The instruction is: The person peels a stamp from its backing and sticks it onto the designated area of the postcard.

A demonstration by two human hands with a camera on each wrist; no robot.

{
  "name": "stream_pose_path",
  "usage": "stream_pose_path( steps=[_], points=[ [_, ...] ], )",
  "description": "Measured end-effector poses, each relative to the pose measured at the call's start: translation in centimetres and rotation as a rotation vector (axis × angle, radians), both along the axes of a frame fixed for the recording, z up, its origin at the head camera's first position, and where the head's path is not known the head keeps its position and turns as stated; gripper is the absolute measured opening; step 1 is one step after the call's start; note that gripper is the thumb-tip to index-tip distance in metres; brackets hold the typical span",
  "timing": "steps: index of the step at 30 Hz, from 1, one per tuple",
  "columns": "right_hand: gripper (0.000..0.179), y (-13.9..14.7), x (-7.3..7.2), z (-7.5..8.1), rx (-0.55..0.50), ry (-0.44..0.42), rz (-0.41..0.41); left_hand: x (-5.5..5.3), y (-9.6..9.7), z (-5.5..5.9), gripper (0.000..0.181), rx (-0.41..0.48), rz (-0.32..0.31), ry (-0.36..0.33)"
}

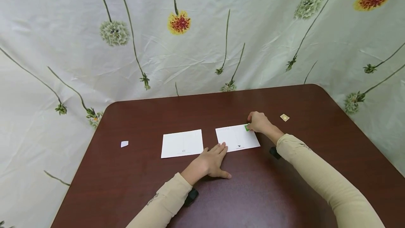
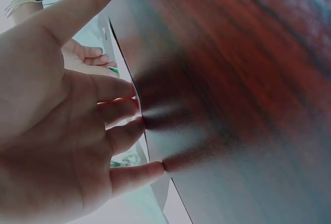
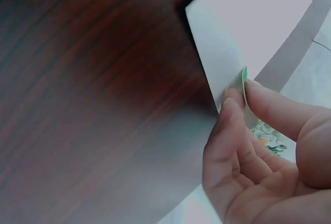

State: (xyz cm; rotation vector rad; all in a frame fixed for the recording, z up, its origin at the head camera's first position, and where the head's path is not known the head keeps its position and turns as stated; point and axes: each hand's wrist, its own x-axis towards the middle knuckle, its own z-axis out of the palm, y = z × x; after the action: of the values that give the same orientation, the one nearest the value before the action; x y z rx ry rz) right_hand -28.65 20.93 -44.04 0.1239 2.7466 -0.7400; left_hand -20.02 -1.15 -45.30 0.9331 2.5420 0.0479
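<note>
A white postcard (image 1: pixel 235 138) with a small dark print lies on the table, right of centre. My right hand (image 1: pixel 260 122) is at its upper right corner and pinches a small green stamp (image 1: pixel 246 127) between thumb and fingers. In the right wrist view the stamp (image 3: pixel 245 73) stands on edge and looks bent, close over the card's corner; whether it touches the card I cannot tell. With fingers spread, my left hand (image 1: pixel 211 163) rests its fingertips on the same card's lower left corner, its thumb reaching over the tabletop.
Another white postcard (image 1: pixel 181 143) lies just to the left. A small white paper piece (image 1: pixel 124 144) is farther left on the brown table (image 1: pixel 142 192). A small beige stamp-like piece (image 1: pixel 284 117) lies at the right. Behind the table hangs a flowered cloth (image 1: pixel 196 55).
</note>
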Motion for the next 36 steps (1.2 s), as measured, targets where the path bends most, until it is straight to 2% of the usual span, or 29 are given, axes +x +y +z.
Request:
stream_pose_path(
  steps=[7,11,14,18,22,24,28,32,36],
  points=[
    [0.043,0.0,-0.2,0.7,0.187,-0.040,0.045,0.1,0.1,0.1,0.097,-0.014,0.002,0.001],
    [0.047,0.6,-0.1,0.7,0.236,-0.031,0.052,0.1,0.2,0.1,0.097,-0.008,0.005,-0.013],
    [0.046,1.3,0.1,0.4,0.211,0.028,0.048,0.1,0.2,0.2,0.097,-0.011,0.005,-0.014],
    [0.048,1.9,0.3,-0.4,0.165,0.178,0.082,0.2,0.1,0.2,0.098,-0.020,0.006,-0.006],
    [0.058,2.3,0.7,-1.9,0.216,0.261,0.150,0.2,0.1,0.2,0.099,-0.022,0.003,-0.002],
    [0.063,2.4,0.8,-2.4,0.253,0.253,0.175,0.2,0.1,0.2,0.099,-0.024,0.002,-0.003],
    [0.069,2.4,0.8,-3.2,0.283,0.184,0.184,0.3,0.2,0.1,0.099,-0.022,0.011,-0.008],
    [0.070,2.5,0.8,-3.5,0.246,0.130,0.159,0.3,0.3,0.0,0.100,-0.013,0.018,-0.013],
    [0.066,2.5,0.7,-3.6,0.200,0.122,0.152,0.3,0.2,0.0,0.100,-0.013,0.020,-0.008]
  ],
)
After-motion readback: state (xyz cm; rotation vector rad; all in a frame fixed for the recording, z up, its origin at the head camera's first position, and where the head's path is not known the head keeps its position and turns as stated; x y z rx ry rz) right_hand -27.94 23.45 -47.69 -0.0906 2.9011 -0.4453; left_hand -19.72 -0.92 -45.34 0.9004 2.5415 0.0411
